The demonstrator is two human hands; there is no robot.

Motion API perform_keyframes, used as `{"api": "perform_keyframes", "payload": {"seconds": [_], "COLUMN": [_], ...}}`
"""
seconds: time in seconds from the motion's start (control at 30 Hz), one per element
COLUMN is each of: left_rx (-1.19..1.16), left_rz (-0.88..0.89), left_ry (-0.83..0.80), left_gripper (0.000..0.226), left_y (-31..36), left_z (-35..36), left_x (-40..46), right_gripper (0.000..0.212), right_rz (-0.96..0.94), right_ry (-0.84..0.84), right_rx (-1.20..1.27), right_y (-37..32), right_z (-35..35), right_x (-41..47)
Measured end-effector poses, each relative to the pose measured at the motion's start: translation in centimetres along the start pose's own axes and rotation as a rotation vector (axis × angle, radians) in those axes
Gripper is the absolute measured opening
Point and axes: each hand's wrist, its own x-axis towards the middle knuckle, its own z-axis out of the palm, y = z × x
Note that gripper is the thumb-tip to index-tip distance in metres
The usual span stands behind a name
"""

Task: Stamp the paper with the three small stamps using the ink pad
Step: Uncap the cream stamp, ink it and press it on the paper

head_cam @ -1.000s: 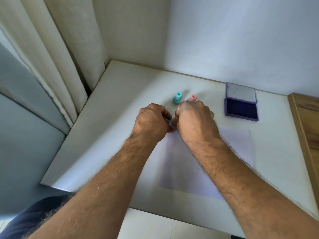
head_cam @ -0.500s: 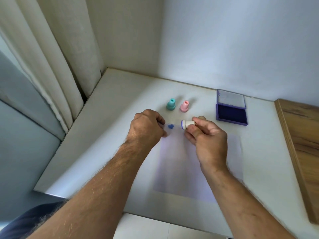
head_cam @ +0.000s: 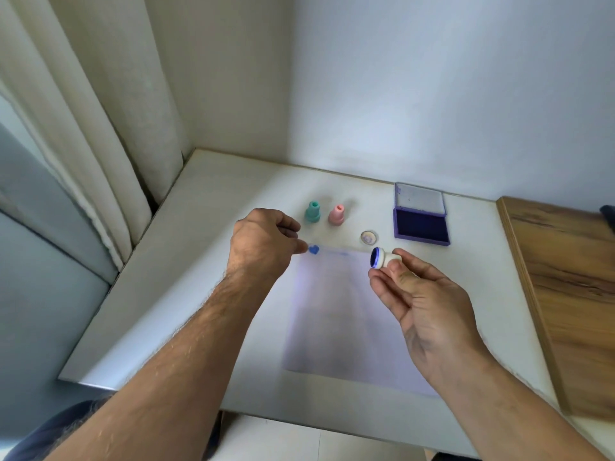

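Note:
My right hand (head_cam: 422, 301) holds a small white stamp (head_cam: 382, 257) on its side above the paper's far right corner, its blue inked face turned left. The pale paper (head_cam: 349, 314) lies on the white table, with a blue heart print (head_cam: 313, 250) at its far left corner. My left hand (head_cam: 263, 244) rests curled at that corner, fingertips on the paper's edge beside the print. A teal stamp (head_cam: 312, 212) and a pink stamp (head_cam: 335, 215) stand upright behind the paper. The open purple ink pad (head_cam: 421, 224) sits at the far right.
A small round clear cap (head_cam: 368, 237) lies between the pink stamp and the ink pad. A wooden board (head_cam: 565, 294) lies along the table's right side. Curtains (head_cam: 100, 128) hang at the left and a white wall stands behind the table.
Both hands were pressed together at the paper's far left corner. My right hand has lifted the stamp and moved right, uncovering the blue heart print. My left hand stayed at the corner.

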Motion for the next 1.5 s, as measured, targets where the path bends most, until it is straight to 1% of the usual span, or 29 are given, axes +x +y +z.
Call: {"api": "perform_keyframes", "payload": {"seconds": [0.17, 0.4, 0.63, 0.83, 0.93, 1.03, 1.1, 1.2, 1.37, 1.5], "left_rx": [-0.005, 0.044, 0.100, 0.147, 0.266, 0.451, 0.575, 0.741, 0.861, 1.009], "left_rz": [0.014, 0.074, 0.182, 0.301, 0.401, 0.472, 0.488, 0.515, 0.476, 0.533], "left_ry": [0.003, 0.022, 0.023, 0.009, -0.038, -0.084, -0.090, -0.066, -0.080, -0.053], "left_gripper": [0.026, 0.023, 0.022, 0.026, 0.030, 0.034, 0.034, 0.030, 0.040, 0.032], "left_y": [0.3, 0.5, 0.9, 2.1, 3.6, 4.9, 5.5, 6.2, 6.9, 6.8], "left_z": [1.0, 2.6, 3.5, 5.0, 6.9, 8.7, 9.3, 9.9, 10.8, 11.6], "left_x": [0.0, 0.2, -0.3, -0.9, -0.8, -0.1, 0.5, 1.0, 1.3, 1.5], "right_gripper": [0.017, 0.022, 0.017, 0.016, 0.013, 0.013, 0.014, 0.014, 0.013, 0.013], "right_rz": [0.035, 0.067, 0.042, -0.006, -0.054, -0.088, -0.092, -0.090, -0.105, -0.117], "right_ry": [0.014, -0.021, -0.049, -0.009, 0.033, 0.103, 0.130, 0.144, 0.159, 0.151], "right_rx": [0.028, -0.004, 0.032, 0.043, 0.060, 0.087, 0.100, 0.104, 0.099, 0.092], "right_y": [0.6, 1.6, 0.5, -0.5, -1.0, -1.3, -1.6, -1.8, -2.0, -1.9], "right_z": [-0.3, 0.0, 0.4, -0.2, -0.6, -1.0, -1.2, -1.4, -1.5, -1.5], "right_x": [1.8, 4.7, 5.6, 5.8, 5.8, 6.2, 6.6, 7.0, 7.5, 7.5]}}
